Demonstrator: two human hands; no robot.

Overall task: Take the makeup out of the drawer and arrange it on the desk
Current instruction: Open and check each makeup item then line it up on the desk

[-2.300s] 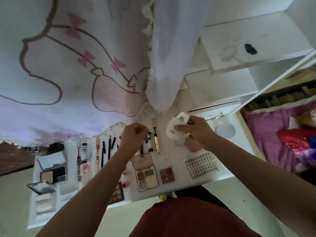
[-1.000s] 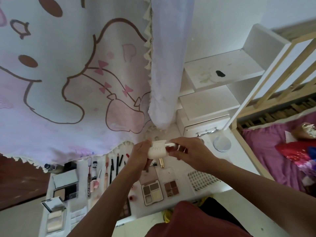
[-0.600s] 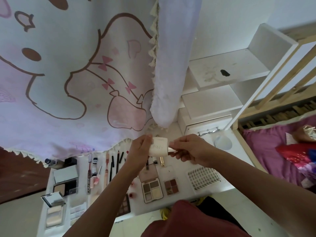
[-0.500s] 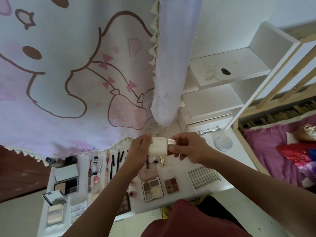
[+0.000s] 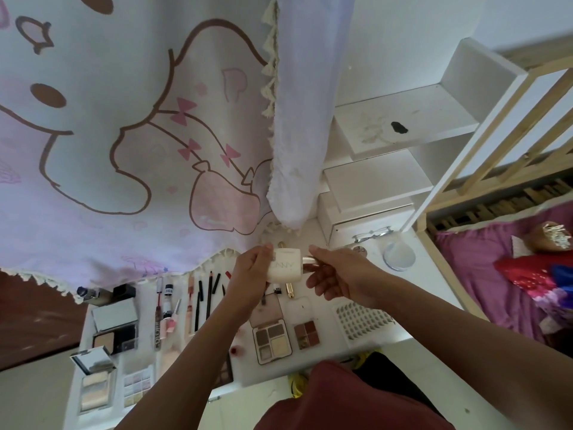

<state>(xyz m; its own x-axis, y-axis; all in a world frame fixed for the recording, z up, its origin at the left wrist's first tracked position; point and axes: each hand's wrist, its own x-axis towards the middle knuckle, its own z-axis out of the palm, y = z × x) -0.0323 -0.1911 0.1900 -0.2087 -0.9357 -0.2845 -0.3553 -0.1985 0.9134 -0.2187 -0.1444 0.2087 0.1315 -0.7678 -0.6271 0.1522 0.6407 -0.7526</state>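
Observation:
I hold a cream-white makeup container (image 5: 285, 265) in the air above the white desk (image 5: 400, 308). My left hand (image 5: 251, 274) grips its body from the left. My right hand (image 5: 335, 274) pinches the gold-coloured end (image 5: 308, 260) sticking out on the right. Below lie rows of makeup: open eyeshadow palettes (image 5: 272, 338), a small brown quad palette (image 5: 305, 331), pencils (image 5: 210, 293), lip tubes (image 5: 158, 318), mirrored compacts (image 5: 114, 328) and a lash tray (image 5: 361, 321). The drawer (image 5: 369, 221) with a metal handle sits at the desk's back right, pushed in.
A pink cartoon curtain (image 5: 124, 135) and a white drape (image 5: 307, 119) hang over the desk's back. White shelves (image 5: 403, 125) rise at right. A round clear lid (image 5: 399, 255) lies near the drawer. A wooden bed frame with purple bedding (image 5: 502, 268) stands on the right.
The container went from my right hand alone, low over the desk, to being lifted and gripped by both hands. The gold-coloured end now shows further out on the right.

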